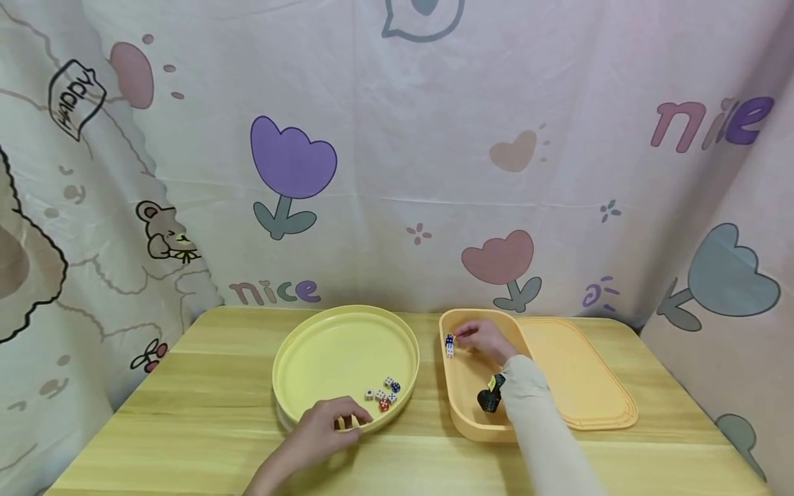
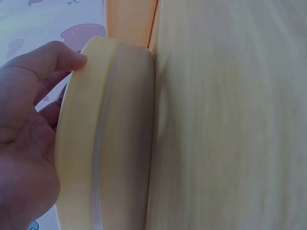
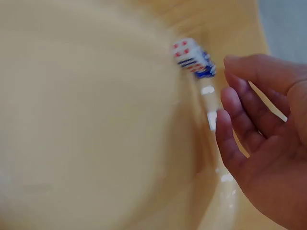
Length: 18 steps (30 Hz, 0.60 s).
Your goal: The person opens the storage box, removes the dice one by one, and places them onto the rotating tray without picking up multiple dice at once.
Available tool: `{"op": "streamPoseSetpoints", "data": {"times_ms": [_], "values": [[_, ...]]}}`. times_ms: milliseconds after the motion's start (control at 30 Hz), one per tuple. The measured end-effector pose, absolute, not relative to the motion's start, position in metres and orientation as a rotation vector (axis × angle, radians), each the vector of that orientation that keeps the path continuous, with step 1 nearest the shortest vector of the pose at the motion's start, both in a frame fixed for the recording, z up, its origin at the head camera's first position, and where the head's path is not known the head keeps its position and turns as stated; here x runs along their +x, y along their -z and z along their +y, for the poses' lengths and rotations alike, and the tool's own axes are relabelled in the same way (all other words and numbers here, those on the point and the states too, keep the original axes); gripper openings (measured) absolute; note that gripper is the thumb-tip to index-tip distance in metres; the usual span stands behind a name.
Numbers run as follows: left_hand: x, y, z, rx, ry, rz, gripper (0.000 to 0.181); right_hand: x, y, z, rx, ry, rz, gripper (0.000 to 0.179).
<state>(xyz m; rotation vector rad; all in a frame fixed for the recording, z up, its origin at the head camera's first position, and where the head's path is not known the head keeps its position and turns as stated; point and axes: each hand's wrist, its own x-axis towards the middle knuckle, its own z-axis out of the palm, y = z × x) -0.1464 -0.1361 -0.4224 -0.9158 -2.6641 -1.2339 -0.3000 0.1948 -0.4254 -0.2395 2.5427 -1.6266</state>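
My left hand [image 1: 325, 430] pinches the near rim of a round yellow tray [image 1: 322, 324]; in the left wrist view the thumb lies on its outer wall and the other fingers are behind the rim. Several small dice, white, blue and one red die [image 1: 384, 405], lie in the tray near that hand. My right hand [image 1: 486, 339] is inside an orange box [image 1: 462, 406], fingers half bent and holding nothing. Just off its fingertips, by the box's left wall, white and blue dice [image 3: 194, 57] are lined up against each other.
A flat orange lid [image 1: 579, 372] lies on the wooden table [image 1: 186, 399] right of the box. A black ridged object [image 1: 489, 399] with a yellow label shows beside my right sleeve. Behind the table hangs a printed curtain [image 1: 397, 172].
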Motion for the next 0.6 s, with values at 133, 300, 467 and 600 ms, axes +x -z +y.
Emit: {"op": "streamPoseSetpoints", "data": {"times_ms": [133, 300, 467, 600], "values": [[-0.146, 0.423, -0.136, -0.911, 1.235, -2.671, 0.020, -0.301, 0.434, 0.197, -0.365, 1.548, 2.509, 0.018], [-0.146, 0.422, -0.136, -0.916, 1.244, -2.669, 0.020, -0.301, 0.439, 0.198, -0.496, 1.522, 2.489, 0.016], [-0.146, 0.421, -0.137, -0.911, 1.245, -2.675, 0.020, -0.297, 0.436, 0.189, -0.396, 1.489, 2.530, 0.020], [-0.146, 0.421, -0.136, -0.918, 1.246, -2.672, 0.020, -0.295, 0.437, 0.187, -0.371, 1.462, 2.569, 0.021]]}}
